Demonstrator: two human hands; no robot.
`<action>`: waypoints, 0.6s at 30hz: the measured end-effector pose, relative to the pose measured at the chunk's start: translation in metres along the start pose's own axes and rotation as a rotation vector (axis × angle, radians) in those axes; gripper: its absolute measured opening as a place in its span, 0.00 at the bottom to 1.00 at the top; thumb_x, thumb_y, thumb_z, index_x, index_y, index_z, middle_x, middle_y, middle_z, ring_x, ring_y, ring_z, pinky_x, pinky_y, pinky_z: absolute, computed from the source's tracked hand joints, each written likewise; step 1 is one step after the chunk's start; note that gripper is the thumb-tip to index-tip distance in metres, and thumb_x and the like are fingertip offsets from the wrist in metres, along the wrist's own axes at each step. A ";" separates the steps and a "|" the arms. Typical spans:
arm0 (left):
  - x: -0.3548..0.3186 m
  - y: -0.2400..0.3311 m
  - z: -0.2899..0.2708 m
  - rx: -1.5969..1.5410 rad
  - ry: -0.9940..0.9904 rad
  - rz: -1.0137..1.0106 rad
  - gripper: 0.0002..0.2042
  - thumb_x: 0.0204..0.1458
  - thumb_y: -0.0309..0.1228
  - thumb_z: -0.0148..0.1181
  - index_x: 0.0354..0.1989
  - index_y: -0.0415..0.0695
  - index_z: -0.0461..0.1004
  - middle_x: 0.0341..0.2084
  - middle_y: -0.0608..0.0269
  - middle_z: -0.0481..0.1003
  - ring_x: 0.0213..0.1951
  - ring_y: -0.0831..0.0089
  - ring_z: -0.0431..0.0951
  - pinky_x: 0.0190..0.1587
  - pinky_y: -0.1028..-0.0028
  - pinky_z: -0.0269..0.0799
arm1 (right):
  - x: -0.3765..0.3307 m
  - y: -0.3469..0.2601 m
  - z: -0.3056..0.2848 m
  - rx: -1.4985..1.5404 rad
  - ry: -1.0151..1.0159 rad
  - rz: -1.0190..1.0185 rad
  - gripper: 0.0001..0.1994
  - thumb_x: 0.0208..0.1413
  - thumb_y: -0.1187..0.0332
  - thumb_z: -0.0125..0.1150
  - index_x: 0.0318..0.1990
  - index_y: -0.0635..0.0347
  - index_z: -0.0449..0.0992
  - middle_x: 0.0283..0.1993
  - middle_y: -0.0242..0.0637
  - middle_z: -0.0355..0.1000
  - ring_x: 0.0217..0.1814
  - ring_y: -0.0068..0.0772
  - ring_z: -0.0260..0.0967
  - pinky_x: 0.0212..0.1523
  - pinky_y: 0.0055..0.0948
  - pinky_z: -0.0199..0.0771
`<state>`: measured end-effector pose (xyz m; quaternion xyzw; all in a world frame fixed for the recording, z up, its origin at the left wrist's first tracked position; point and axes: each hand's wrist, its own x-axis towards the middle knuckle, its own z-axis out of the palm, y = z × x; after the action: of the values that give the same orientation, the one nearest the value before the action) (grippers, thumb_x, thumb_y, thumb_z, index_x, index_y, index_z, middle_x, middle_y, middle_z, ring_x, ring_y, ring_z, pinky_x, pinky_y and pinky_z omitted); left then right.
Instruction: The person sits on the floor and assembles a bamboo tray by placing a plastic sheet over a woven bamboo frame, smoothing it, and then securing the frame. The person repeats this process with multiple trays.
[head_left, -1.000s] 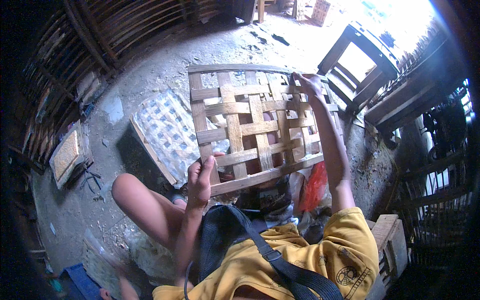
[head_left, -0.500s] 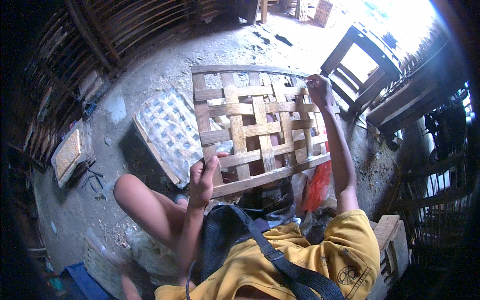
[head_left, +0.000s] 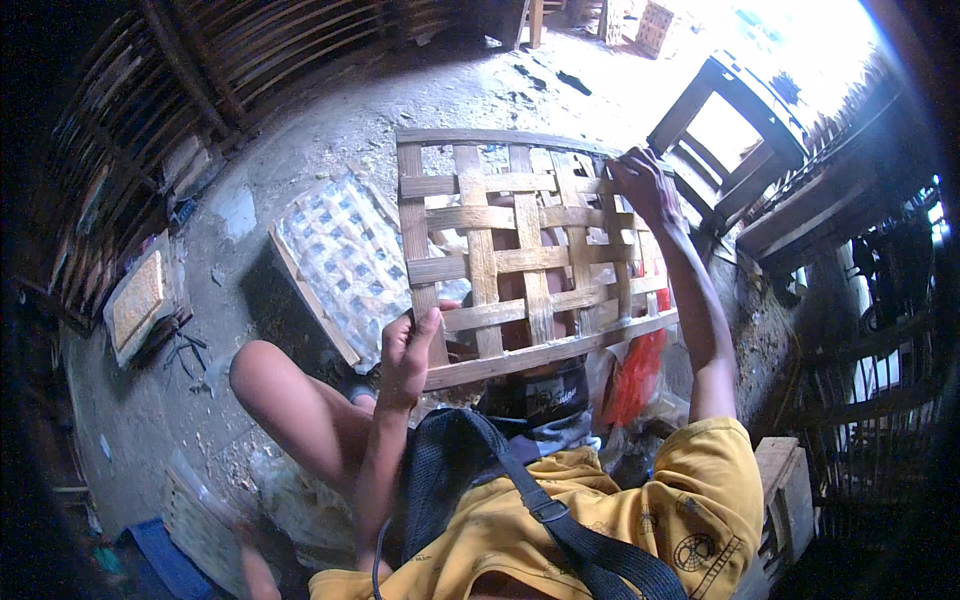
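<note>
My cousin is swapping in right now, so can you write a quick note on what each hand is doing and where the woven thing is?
Left hand: grip shut on the lower left corner of the woven bamboo panel.
Right hand: grip on the panel's upper right edge, by the strip ends.
Panel: held up over the lap, tilted; the strips are interlaced in an open lattice.
A second, finer woven panel lies on the dirt floor to the left.
Done: most of the lattice looks woven.
Left: the right edge, where the strips look looser, probably needs tightening.
</note>
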<state>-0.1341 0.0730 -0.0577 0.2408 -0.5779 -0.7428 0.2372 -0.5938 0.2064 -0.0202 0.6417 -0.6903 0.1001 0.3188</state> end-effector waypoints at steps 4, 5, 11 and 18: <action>0.003 0.001 -0.002 -0.004 0.016 0.042 0.16 0.68 0.38 0.52 0.50 0.38 0.79 0.34 0.65 0.80 0.33 0.80 0.79 0.38 0.78 0.76 | -0.007 0.003 -0.003 0.102 0.016 0.189 0.05 0.51 0.71 0.66 0.35 0.57 0.77 0.34 0.37 0.74 0.41 0.42 0.73 0.45 0.40 0.75; 0.002 -0.002 -0.005 0.011 0.022 0.037 0.16 0.68 0.38 0.53 0.50 0.38 0.79 0.34 0.64 0.80 0.33 0.80 0.79 0.38 0.78 0.76 | -0.009 0.002 -0.002 0.143 0.018 0.264 0.06 0.51 0.70 0.67 0.34 0.56 0.75 0.35 0.37 0.73 0.42 0.42 0.73 0.45 0.41 0.75; 0.001 0.000 0.002 -0.023 0.025 -0.021 0.16 0.68 0.38 0.53 0.50 0.38 0.79 0.34 0.63 0.80 0.33 0.78 0.80 0.39 0.76 0.77 | -0.022 0.001 -0.005 0.157 0.026 0.434 0.08 0.57 0.64 0.66 0.40 0.57 0.79 0.40 0.38 0.77 0.47 0.42 0.75 0.48 0.40 0.75; 0.007 -0.010 -0.002 -0.002 -0.005 0.047 0.16 0.69 0.38 0.51 0.50 0.39 0.79 0.31 0.68 0.78 0.30 0.81 0.79 0.32 0.78 0.78 | -0.005 0.014 0.005 0.013 0.070 0.109 0.07 0.56 0.66 0.67 0.39 0.56 0.79 0.40 0.33 0.73 0.46 0.37 0.72 0.49 0.35 0.74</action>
<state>-0.1390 0.0698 -0.0687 0.2250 -0.5833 -0.7382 0.2534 -0.6089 0.2098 -0.0234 0.6015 -0.7118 0.1444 0.3327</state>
